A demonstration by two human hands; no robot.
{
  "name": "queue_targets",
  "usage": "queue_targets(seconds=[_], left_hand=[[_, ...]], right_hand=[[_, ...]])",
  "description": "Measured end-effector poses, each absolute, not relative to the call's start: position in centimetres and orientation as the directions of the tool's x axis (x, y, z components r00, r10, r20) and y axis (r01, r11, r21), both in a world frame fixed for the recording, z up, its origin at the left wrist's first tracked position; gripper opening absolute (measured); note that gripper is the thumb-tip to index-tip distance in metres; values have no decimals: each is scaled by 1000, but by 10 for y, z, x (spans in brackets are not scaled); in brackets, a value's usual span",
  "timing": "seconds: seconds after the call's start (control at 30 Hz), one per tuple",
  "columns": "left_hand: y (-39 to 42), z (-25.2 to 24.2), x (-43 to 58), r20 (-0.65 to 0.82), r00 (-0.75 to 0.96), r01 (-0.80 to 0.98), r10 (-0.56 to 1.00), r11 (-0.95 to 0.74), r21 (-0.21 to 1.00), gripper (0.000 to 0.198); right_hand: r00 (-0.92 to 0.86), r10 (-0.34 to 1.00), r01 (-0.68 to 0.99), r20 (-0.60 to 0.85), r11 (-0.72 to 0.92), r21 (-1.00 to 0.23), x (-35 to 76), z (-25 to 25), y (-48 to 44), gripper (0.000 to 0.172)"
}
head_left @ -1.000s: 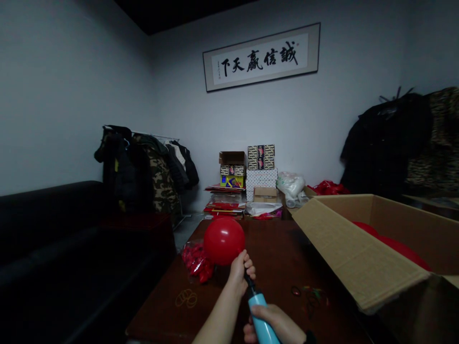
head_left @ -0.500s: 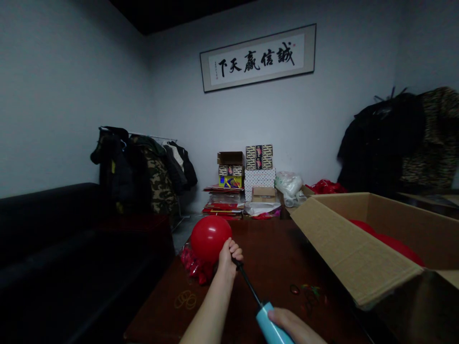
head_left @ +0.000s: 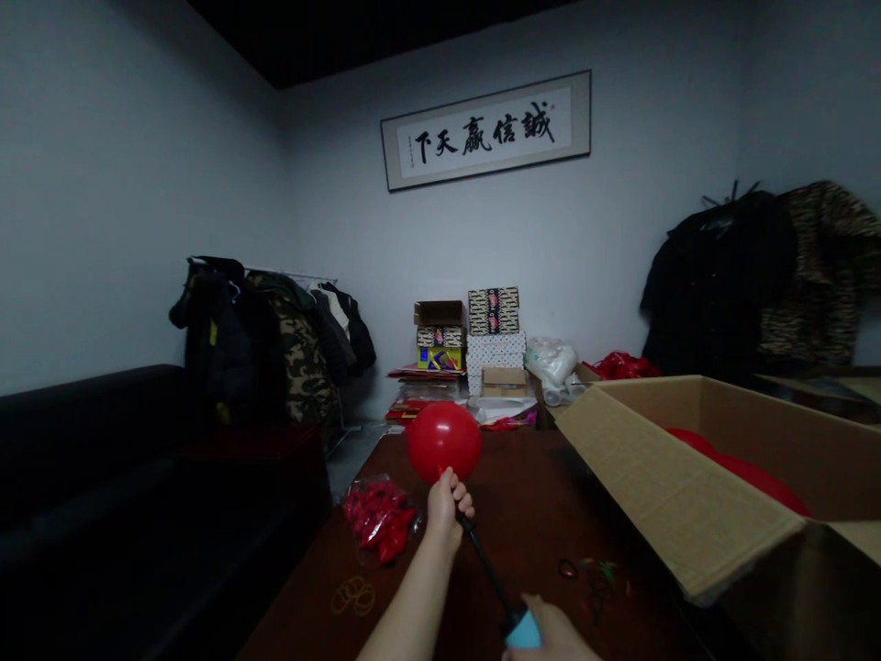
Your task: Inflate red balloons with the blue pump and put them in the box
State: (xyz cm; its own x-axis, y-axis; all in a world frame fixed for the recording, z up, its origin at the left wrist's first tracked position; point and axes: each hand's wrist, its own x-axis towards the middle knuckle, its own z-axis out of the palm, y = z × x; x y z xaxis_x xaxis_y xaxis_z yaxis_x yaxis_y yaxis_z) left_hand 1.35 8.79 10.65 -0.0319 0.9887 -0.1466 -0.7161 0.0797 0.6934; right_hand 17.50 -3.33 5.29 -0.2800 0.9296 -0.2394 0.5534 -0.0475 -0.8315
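A round, inflated red balloon (head_left: 444,442) stands above the dark table (head_left: 529,496). Its neck is pinched in my left hand (head_left: 447,508), whose fingers also close around the tip of a hand pump. The black rod of the hand pump (head_left: 490,571) slants down toward me to a light blue barrel. My right hand (head_left: 551,632) wraps that barrel at the bottom edge of the view, partly cut off. Left of my left forearm lies a clear bag of red balloons (head_left: 383,519). Nearer to me are several yellowish rubber bands (head_left: 353,597).
At right an open cardboard box (head_left: 678,496) holds red balloons (head_left: 740,473). Small dark rings and coloured bits (head_left: 598,574) lie on the table before it. A black sofa (head_left: 138,514) runs along the left. Stacked boxes (head_left: 493,349) stand by the far wall.
The balloon and my left hand have shifted right and upright, uncovering the bag of red balloons. The pump barrel and my right hand sit lower in view. The camera has tilted slightly up.
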Motion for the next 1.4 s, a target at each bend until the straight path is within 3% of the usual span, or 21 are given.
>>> queue_targets(seconds=[0.1, 0.2, 0.3, 0.4, 0.43, 0.53, 0.67, 0.73, 0.9, 1.0, 1.1, 1.3, 1.4], left_hand=[[90, 95, 12, -148, -162, -699, 976, -8, 715, 33], [93, 93, 7, -187, -162, -704, 969, 19, 710, 31], [101, 103, 0, -210, -113, -721, 971, 66, 690, 30], [109, 115, -8, -208, -65, -732, 976, 95, 675, 31], [112, 118, -11, -205, -45, -735, 978, 106, 670, 31], [114, 123, -14, -189, 23, -766, 982, 139, 627, 33], [109, 116, -5, -182, 101, -811, 978, 187, 554, 35], [105, 107, 5, -203, 135, -800, 970, 228, 555, 33], [94, 72, 33, -278, 125, -728, 953, 278, 627, 30], [90, 52, 39, -344, 72, -696, 936, 294, 655, 32], [88, 41, 36, -340, 38, -679, 939, 274, 681, 31], [93, 40, 25, -340, 37, -703, 940, 267, 659, 32], [103, 47, 14, -354, 11, -726, 935, 251, 640, 33]], right_hand=[[-75, 996, 829, -39, 41, -558, 167, 67, -37, 66], [-109, 991, 877, 77, 132, -462, 161, 74, -42, 64], [-123, 989, 858, 87, 150, -492, 158, 64, -40, 57], [-65, 985, 820, 158, 143, -554, 158, 43, -34, 24], [-62, 986, 794, 158, 144, -591, 158, 37, -32, 22], [-122, 987, 726, 107, 162, -668, 161, 28, -29, 25], [-214, 976, 690, 25, 169, -703, 164, 40, -23, 65], [-217, 976, 692, -33, 130, -710, 161, 50, -17, 75], [-23, 995, 797, 98, 77, -600, 139, 68, 3, 56], [-1, 986, 813, 166, 97, -575, 128, 66, 8, 44], [-30, 982, 784, 188, 139, -605, 124, 57, 3, 44], [-84, 986, 826, 141, 148, -544, 132, 30, -13, 55], [-86, 982, 842, 166, 161, -515, 138, 14, -19, 46]])
